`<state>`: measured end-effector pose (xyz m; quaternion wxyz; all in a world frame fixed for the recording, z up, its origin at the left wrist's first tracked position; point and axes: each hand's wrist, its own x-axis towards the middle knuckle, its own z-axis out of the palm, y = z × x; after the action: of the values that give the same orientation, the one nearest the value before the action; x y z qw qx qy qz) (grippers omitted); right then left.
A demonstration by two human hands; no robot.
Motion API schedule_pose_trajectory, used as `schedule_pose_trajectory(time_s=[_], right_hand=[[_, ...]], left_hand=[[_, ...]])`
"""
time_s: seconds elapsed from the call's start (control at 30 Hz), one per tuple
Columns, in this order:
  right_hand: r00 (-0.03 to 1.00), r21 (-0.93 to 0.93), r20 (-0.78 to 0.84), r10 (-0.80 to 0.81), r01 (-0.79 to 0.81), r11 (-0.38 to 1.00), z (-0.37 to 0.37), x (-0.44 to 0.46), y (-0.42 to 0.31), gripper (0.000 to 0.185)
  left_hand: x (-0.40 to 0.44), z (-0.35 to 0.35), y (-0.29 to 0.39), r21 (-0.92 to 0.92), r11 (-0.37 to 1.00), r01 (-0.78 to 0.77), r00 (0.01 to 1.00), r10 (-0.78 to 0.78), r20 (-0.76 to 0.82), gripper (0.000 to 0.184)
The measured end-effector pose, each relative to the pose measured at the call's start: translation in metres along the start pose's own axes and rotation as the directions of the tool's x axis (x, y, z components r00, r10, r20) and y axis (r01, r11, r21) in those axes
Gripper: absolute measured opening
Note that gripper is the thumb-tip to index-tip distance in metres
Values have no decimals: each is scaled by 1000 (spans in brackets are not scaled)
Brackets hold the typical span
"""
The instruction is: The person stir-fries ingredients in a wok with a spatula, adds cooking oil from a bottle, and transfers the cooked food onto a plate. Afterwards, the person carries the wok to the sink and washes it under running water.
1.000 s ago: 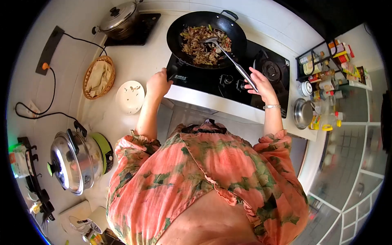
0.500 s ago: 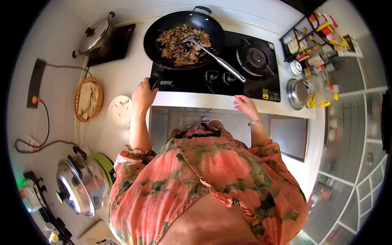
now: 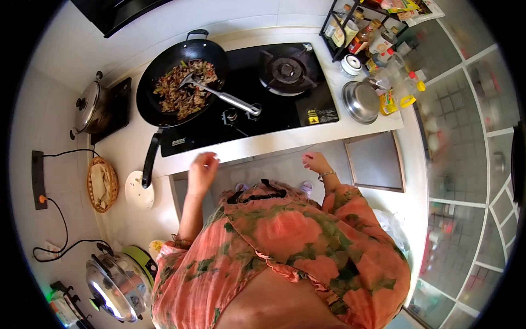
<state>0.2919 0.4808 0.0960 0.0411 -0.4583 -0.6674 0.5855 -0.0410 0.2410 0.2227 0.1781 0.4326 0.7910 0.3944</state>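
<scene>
My left hand (image 3: 203, 169) is off the stove, in front of the counter edge, with nothing in it and its fingers loosely bent. Nearest to it is the long black handle (image 3: 151, 159) of a wok (image 3: 147, 93), which sits on the left burner. Fried food (image 3: 189, 101) in small mixed pieces fills the wok's middle. A metal spatula (image 3: 230, 100) rests in it, its handle reaching over the stove knobs. My right hand (image 3: 316, 162) hangs before the counter front, holding nothing, fingers half curled and apart.
The black gas stove (image 3: 244, 66) has a second burner (image 3: 287, 71) at right. Beside it stand a metal bowl (image 3: 360, 102), a white jar (image 3: 350, 66) and several bottles. Leftward are a pot (image 3: 92, 107), a basket (image 3: 102, 185), a plate (image 3: 139, 189) and a lidded cooker (image 3: 118, 285).
My left hand has let go of the wok handle and drawn back toward my body. My right hand has also come back from the stove edge. The view has turned right.
</scene>
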Motion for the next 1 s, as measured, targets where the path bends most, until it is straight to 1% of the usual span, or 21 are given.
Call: schedule_pose_trajectory(time_s=[0.03, 0.07, 0.13, 0.17, 0.2, 0.23, 0.27, 0.33, 0.37, 0.4, 0.43, 0.47, 0.53, 0.6, 0.63, 0.67, 0.7, 0.77, 0.8, 0.9, 1.0], right_hand=[[998, 8, -44, 41, -41, 999, -16, 0, 16, 30], [993, 16, -86, 84, -83, 996, -34, -1, 34, 32], [982, 25, -135, 132, -130, 991, -73, 2, 69, 32], [966, 44, -186, 179, -174, 984, -96, 9, 91, 32], [965, -115, -255, 63, -95, 989, -117, 31, 153, 34], [951, -281, -299, -75, -12, 960, -145, 53, 203, 36], [934, -327, -337, -119, 3, 945, -170, 51, 195, 39], [927, -324, -351, -128, 8, 946, -207, 47, 203, 45], [934, -279, -340, -109, 10, 960, -223, 62, 210, 47], [911, -362, -352, -214, 78, 929, -236, 75, 222, 46], [878, -436, -362, -314, 139, 889, -245, 93, 228, 44], [884, -436, -323, -337, 177, 882, -249, 112, 223, 44], [933, -619, -225, -282, 87, 780, -254, 110, 206, 40], [917, -630, -195, -348, 155, 761, -242, 123, 186, 35], [857, -431, -269, -440, 301, 851, -235, 132, 181, 34], [792, -205, -366, -489, 444, 872, -227, 145, 184, 33], [781, -155, -410, -472, 450, 879, -224, 151, 186, 33], [777, -113, -470, -419, 418, 902, -222, 162, 189, 33], [770, -111, -492, -406, 407, 907, -224, 161, 190, 33], [752, -86, -545, -371, 389, 917, -231, 166, 200, 33], [731, -54, -586, -349, 394, 917, -237, 170, 206, 34]], left_hand=[[-4, 24, 8, 32, 998, 56, 994, -59, 89, 18], [-7, 54, 2, -21, 996, 88, 985, -83, 150, 22], [-12, 120, -23, -131, 965, 228, 955, -196, 221, 27], [-9, 145, -26, -144, 961, 236, 959, -206, 196, 27], [-9, 168, -26, -292, 817, 497, 862, -428, 270, 32], [-5, 193, -22, -419, 581, 698, 716, -590, 374, 39], [2, 216, -19, -458, 563, 688, 721, -603, 341, 39], [-2, 250, -11, -593, 348, 726, 617, -710, 339, 43], [-1, 261, 1, -534, 460, 709, 673, -667, 320, 42], [7, 270, 40, -229, 644, 730, 683, -700, 209, 36], [7, 283, 62, -74, 869, 489, 872, -484, 72, 31], [6, 296, 83, 139, 967, 213, 977, -215, -3, 26], [19, 314, 142, 114, 993, 15, 1000, -14, -11, 14], [37, 333, 171, 136, 950, -280, 960, 275, 52, 15], [47, 348, 177, 163, 916, -367, 930, 362, 59, 19], [56, 365, 179, 191, 872, -451, 892, 445, 78, 23], [62, 374, 181, 202, 874, -442, 897, 436, 76, 23], [75, 391, 178, 220, 818, -531, 846, 495, 198, 28], [78, 396, 176, 228, 818, -529, 847, 492, 200, 28], [84, 412, 166, 198, 726, -658, 751, 616, 238, 31], [83, 418, 164, 234, 701, -674, 738, 629, 243, 31]])
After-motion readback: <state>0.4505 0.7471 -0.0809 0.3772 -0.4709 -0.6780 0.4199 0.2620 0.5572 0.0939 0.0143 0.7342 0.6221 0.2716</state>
